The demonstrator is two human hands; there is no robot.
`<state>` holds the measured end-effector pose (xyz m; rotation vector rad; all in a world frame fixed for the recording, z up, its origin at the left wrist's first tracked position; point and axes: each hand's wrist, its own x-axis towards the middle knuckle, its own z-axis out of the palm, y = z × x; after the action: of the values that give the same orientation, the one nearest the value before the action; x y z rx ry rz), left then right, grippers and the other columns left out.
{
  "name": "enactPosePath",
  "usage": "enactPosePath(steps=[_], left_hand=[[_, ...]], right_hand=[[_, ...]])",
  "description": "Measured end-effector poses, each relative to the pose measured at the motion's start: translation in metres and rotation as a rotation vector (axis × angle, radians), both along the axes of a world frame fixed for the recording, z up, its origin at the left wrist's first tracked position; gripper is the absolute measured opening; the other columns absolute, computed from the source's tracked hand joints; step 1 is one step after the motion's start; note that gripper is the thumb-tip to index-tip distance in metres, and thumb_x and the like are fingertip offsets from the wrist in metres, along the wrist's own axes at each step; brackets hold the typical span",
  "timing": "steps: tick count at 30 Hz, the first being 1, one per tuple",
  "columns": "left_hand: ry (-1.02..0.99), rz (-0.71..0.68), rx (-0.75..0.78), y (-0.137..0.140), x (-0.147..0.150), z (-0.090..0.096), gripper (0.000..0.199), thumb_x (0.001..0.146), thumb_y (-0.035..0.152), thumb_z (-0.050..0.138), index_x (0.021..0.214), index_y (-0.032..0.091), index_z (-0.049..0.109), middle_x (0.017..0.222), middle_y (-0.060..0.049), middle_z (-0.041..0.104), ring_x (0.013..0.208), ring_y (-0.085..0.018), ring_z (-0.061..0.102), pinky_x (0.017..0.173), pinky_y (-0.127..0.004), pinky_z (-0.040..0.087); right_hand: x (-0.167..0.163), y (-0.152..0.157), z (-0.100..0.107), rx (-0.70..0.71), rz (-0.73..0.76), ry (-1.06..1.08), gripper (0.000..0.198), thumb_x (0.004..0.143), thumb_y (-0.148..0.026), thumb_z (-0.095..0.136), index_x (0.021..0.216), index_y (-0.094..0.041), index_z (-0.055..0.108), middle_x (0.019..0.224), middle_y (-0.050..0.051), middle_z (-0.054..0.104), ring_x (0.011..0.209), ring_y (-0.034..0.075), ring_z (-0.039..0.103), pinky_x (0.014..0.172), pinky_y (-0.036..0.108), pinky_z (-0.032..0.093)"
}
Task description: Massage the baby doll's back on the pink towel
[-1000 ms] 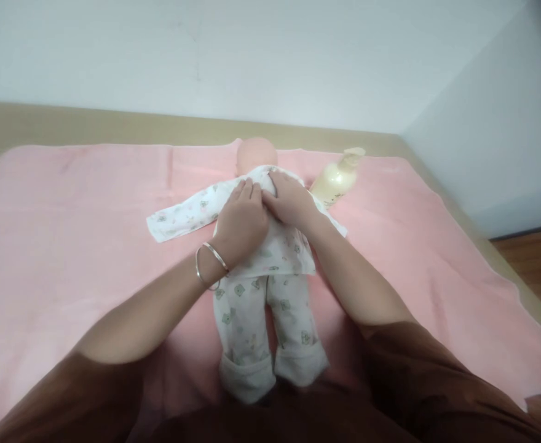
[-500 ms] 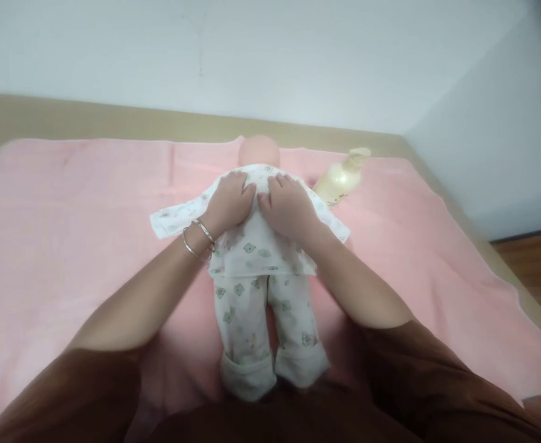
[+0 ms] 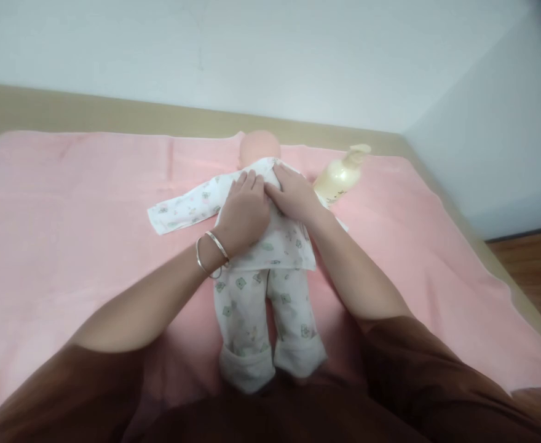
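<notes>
A baby doll in a white printed shirt [image 3: 293, 243] lies on its front, head away from me, the back of its bare head [image 3: 260, 147] showing. My left hand [image 3: 245, 212], a silver bangle [image 3: 218, 246] at its wrist, lies flat on the middle of the doll's back, fingers stretched out. My right hand [image 3: 293, 191] rests on the upper right of the back near the collar, fingers extended and thumb apart. The two hands almost touch. White printed trousers [image 3: 247, 307] with turned-up cuffs cover the legs. The doll's face is hidden.
A pink blanket [image 3: 67, 246] lies beneath the doll on a tan surface [image 3: 114, 111]. Just right of the doll's shoulder, a pale yellow pump bottle [image 3: 339, 177] lies tilted on the blanket. A white wall [image 3: 270, 55] stands behind, and wooden floor [image 3: 533, 264] shows at the right.
My left hand has slid right, from the doll's left shoulder area to the middle of its back. My right hand has shifted slightly right and up, and the shirt's collar has bunched.
</notes>
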<state>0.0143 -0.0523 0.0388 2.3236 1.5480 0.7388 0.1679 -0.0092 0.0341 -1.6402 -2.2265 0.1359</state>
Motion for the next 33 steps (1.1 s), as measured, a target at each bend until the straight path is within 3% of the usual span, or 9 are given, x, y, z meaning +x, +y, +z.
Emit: enactPosePath(steps=[4, 7, 11, 18, 22, 27, 33], left_hand=[[-0.027, -0.037, -0.045, 0.013, -0.006, 0.003, 0.050, 0.101, 0.023, 0.028, 0.138, 0.005, 0.056, 0.155, -0.020, 0.053, 0.154, -0.031, 0.042, 0.133, -0.054, 0.033], [-0.022, 0.010, -0.098, 0.029, -0.012, 0.000, 0.048, 0.100, 0.024, 0.028, 0.134, 0.008, 0.057, 0.154, -0.020, 0.053, 0.151, -0.033, 0.044, 0.131, -0.057, 0.035], [-0.032, 0.072, -0.108, 0.047, -0.017, -0.009, 0.041, 0.098, 0.026, 0.029, 0.118, 0.013, 0.062, 0.138, -0.020, 0.064, 0.139, -0.034, 0.054, 0.126, -0.061, 0.039], [-0.057, 0.111, -0.076, 0.053, -0.017, -0.022, 0.043, 0.098, 0.030, 0.029, 0.127, 0.017, 0.058, 0.148, -0.016, 0.059, 0.146, -0.030, 0.047, 0.131, -0.059, 0.031], [-0.022, 0.110, -0.048, 0.051, -0.016, -0.022, 0.040, 0.099, 0.031, 0.029, 0.119, 0.016, 0.060, 0.140, -0.017, 0.063, 0.142, -0.030, 0.050, 0.130, -0.056, 0.033], [-0.023, 0.115, -0.043, 0.047, -0.015, -0.019, 0.042, 0.100, 0.028, 0.028, 0.124, 0.013, 0.059, 0.146, -0.020, 0.059, 0.145, -0.032, 0.049, 0.130, -0.057, 0.032], [0.013, 0.112, -0.025, 0.042, -0.013, -0.018, 0.047, 0.101, 0.024, 0.027, 0.133, 0.006, 0.056, 0.151, -0.024, 0.054, 0.150, -0.034, 0.045, 0.131, -0.058, 0.029]], right_hand=[[-0.004, -0.006, 0.007, -0.062, -0.035, 0.001, 0.049, 0.103, -0.045, 0.032, 0.136, -0.017, 0.055, 0.150, 0.017, 0.058, 0.139, 0.033, 0.053, 0.119, 0.057, 0.040], [-0.005, -0.009, 0.013, -0.111, -0.012, 0.006, 0.051, 0.102, -0.046, 0.034, 0.137, -0.016, 0.057, 0.148, 0.017, 0.060, 0.140, 0.034, 0.052, 0.121, 0.058, 0.038], [-0.004, -0.009, 0.018, -0.143, 0.017, 0.029, 0.054, 0.101, -0.049, 0.038, 0.141, -0.017, 0.057, 0.151, 0.016, 0.058, 0.144, 0.034, 0.050, 0.124, 0.060, 0.033], [-0.014, -0.023, 0.023, -0.120, -0.035, -0.014, 0.035, 0.102, -0.040, 0.038, 0.112, -0.017, 0.063, 0.129, 0.016, 0.068, 0.130, 0.034, 0.057, 0.117, 0.059, 0.040], [-0.022, -0.032, 0.022, -0.074, -0.041, -0.070, 0.039, 0.104, -0.033, 0.035, 0.127, -0.012, 0.058, 0.144, 0.020, 0.060, 0.141, 0.037, 0.051, 0.121, 0.060, 0.037], [-0.018, -0.015, 0.011, -0.123, -0.063, 0.017, 0.061, 0.105, -0.041, 0.031, 0.155, -0.007, 0.040, 0.166, 0.022, 0.039, 0.158, 0.034, 0.034, 0.130, 0.058, 0.027], [-0.013, -0.005, 0.005, -0.134, -0.064, 0.051, 0.068, 0.104, -0.047, 0.034, 0.158, -0.006, 0.038, 0.169, 0.022, 0.035, 0.160, 0.034, 0.032, 0.133, 0.060, 0.022]])
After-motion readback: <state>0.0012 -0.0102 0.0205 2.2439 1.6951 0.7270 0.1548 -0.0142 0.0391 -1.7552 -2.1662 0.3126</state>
